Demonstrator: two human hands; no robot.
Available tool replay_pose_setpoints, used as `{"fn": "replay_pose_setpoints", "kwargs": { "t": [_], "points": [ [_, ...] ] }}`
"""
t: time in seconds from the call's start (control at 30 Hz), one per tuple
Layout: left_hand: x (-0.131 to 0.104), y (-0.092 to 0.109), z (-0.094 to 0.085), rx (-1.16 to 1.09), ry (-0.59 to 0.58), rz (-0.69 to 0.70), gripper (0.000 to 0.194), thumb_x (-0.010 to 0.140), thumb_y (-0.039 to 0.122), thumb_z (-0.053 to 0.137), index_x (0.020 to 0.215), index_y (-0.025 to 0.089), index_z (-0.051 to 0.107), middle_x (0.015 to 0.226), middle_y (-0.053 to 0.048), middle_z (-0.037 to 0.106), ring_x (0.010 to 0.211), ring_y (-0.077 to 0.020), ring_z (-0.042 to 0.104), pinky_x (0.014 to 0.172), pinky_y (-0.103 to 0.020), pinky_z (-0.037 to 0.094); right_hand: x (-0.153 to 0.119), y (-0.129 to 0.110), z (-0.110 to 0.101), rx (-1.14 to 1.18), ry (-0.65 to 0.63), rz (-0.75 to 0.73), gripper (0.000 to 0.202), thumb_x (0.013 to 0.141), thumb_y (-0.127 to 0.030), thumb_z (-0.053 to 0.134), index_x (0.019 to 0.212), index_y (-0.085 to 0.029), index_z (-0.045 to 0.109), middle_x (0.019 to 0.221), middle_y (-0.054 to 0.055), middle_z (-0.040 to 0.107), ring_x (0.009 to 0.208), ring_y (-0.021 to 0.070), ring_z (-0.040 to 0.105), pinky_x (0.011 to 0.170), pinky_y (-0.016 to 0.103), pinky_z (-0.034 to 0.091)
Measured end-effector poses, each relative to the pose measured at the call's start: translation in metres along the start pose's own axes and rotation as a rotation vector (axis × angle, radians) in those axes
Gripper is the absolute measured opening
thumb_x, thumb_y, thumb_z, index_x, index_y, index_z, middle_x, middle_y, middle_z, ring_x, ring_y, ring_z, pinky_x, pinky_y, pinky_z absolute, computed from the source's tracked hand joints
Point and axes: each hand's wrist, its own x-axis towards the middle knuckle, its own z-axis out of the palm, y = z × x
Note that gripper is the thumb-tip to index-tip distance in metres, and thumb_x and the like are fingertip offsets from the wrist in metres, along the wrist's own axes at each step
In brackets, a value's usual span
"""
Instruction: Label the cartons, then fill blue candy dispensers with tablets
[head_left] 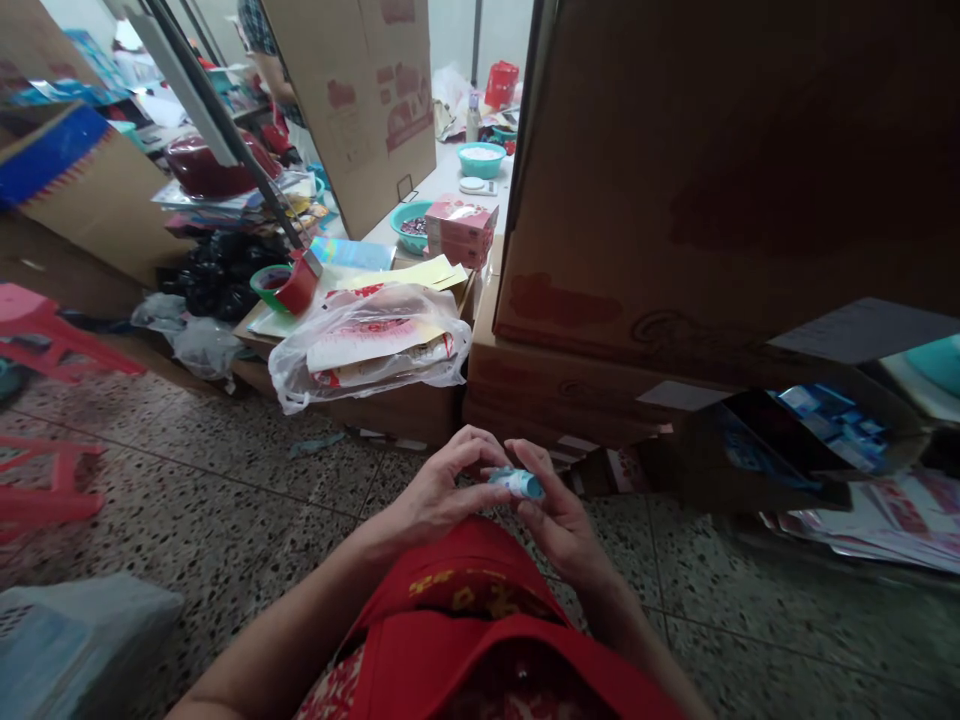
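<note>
Head view: the fingers of the left hand (457, 490) and right hand (555, 515) grip a small light-blue tube (517, 484) between them, above the red apron (480, 620); beyond lies a clear plastic bag (371, 350) of papers.

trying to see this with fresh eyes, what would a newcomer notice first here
Probably the huge cardboard box looming upper right, then the bright red apron at bottom centre. Just above it, both hands hold a small light-blue item, with a red stool far left.
</note>
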Motion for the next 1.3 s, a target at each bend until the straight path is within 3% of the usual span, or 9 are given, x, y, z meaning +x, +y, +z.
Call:
{"fn": "replay_pose_setpoints", "kwargs": {
  "t": [0.13, 0.2, 0.33, 0.47, 0.67, 0.97, 1.07, 1.2, 1.3],
  "points": [
    [0.000, -0.002, 0.004, -0.023, 0.051, 0.007, 0.018, 0.079, 0.030, 0.066, 0.083, 0.017, 0.054, 0.092, -0.003, 0.054, 0.087, -0.0132, 0.053, 0.079, -0.028, 0.045, 0.001, -0.001, -0.002, 0.010, -0.026, 0.035, 0.045, 0.087, -0.036, 0.055, 0.131, -0.040, 0.047, 0.143, 0.000, 0.037, 0.133, 0.0226, 0.034, 0.105, 0.039, 0.035],
    [-0.001, -0.002, 0.007, 0.017, 0.129, 0.031, 0.024, 0.077, 0.028, 0.067, 0.093, 0.019, 0.052, 0.093, -0.003, 0.054, 0.086, -0.0128, 0.053, 0.077, -0.027, 0.046, 0.001, 0.000, -0.003, 0.028, -0.022, 0.049, 0.044, 0.088, -0.035, 0.054, 0.131, -0.040, 0.047, 0.144, 0.000, 0.038, 0.132, 0.0229, 0.035, 0.106, 0.041, 0.034],
    [0.000, -0.005, 0.012, 0.312, 0.283, 0.239, 0.031, 0.079, 0.025, 0.065, 0.107, 0.023, 0.053, 0.102, -0.004, 0.052, 0.093, -0.0134, 0.053, 0.080, -0.028, 0.048, 0.004, 0.004, -0.005, 0.036, 0.003, 0.045, 0.044, 0.088, -0.034, 0.054, 0.131, -0.040, 0.047, 0.144, -0.001, 0.039, 0.133, 0.0227, 0.034, 0.104, 0.040, 0.036],
    [0.002, -0.005, 0.013, 0.554, 0.278, 0.318, 0.024, 0.084, 0.023, 0.058, 0.108, 0.023, 0.058, 0.101, -0.005, 0.052, 0.096, -0.0148, 0.052, 0.083, -0.030, 0.049, 0.007, 0.004, -0.008, -0.003, 0.008, 0.026, 0.046, 0.088, -0.033, 0.055, 0.132, -0.040, 0.046, 0.145, -0.001, 0.038, 0.135, 0.0226, 0.032, 0.107, 0.042, 0.033],
    [0.004, -0.005, 0.011, 0.678, 0.320, 0.457, 0.014, 0.081, 0.017, 0.061, 0.094, 0.021, 0.061, 0.100, -0.005, 0.054, 0.094, -0.0150, 0.051, 0.080, -0.030, 0.049, 0.009, 0.005, -0.007, -0.034, 0.040, 0.014, 0.043, 0.088, -0.035, 0.055, 0.130, -0.039, 0.049, 0.143, 0.000, 0.042, 0.134, 0.0221, 0.033, 0.109, 0.043, 0.030],
    [0.000, -0.013, 0.011, 0.727, 0.364, 0.620, 0.014, 0.078, 0.007, 0.062, 0.083, 0.017, 0.054, 0.086, -0.003, 0.062, 0.085, -0.0140, 0.052, 0.079, -0.030, 0.047, 0.012, 0.016, 0.007, 0.119, 0.164, 0.073, 0.036, 0.082, -0.038, 0.062, 0.117, -0.032, 0.059, 0.134, 0.004, 0.051, 0.118, 0.0214, 0.050, 0.093, 0.035, 0.045],
    [-0.002, -0.015, 0.011, 0.589, 0.365, 0.505, 0.011, 0.080, 0.010, 0.060, 0.081, 0.018, 0.053, 0.079, 0.000, 0.061, 0.076, -0.0109, 0.054, 0.073, -0.025, 0.046, 0.015, 0.016, 0.011, 0.206, 0.202, 0.120, 0.028, 0.077, -0.037, 0.067, 0.104, -0.028, 0.063, 0.127, 0.004, 0.056, 0.098, 0.0176, 0.059, 0.079, 0.030, 0.050],
    [-0.001, -0.013, 0.009, 0.322, 0.373, 0.079, 0.020, 0.081, 0.018, 0.060, 0.100, 0.019, 0.057, 0.078, 0.001, 0.058, 0.071, -0.0088, 0.055, 0.068, -0.021, 0.045, 0.019, 0.014, 0.015, 0.272, 0.268, 0.225, 0.026, 0.067, -0.032, 0.077, 0.087, -0.024, 0.061, 0.088, -0.002, 0.066, 0.075, 0.0122, 0.059, 0.072, 0.024, 0.048],
    [0.002, -0.013, 0.006, 0.198, 0.328, -0.104, 0.016, 0.079, 0.024, 0.061, 0.094, 0.018, 0.062, 0.080, 0.000, 0.060, 0.073, -0.0103, 0.055, 0.069, -0.022, 0.044, 0.022, 0.011, 0.018, 0.374, 0.279, 0.325, 0.036, 0.062, -0.033, 0.080, 0.090, -0.025, 0.059, 0.078, -0.004, 0.063, 0.068, 0.0118, 0.056, 0.066, 0.023, 0.047]
  ]
}}
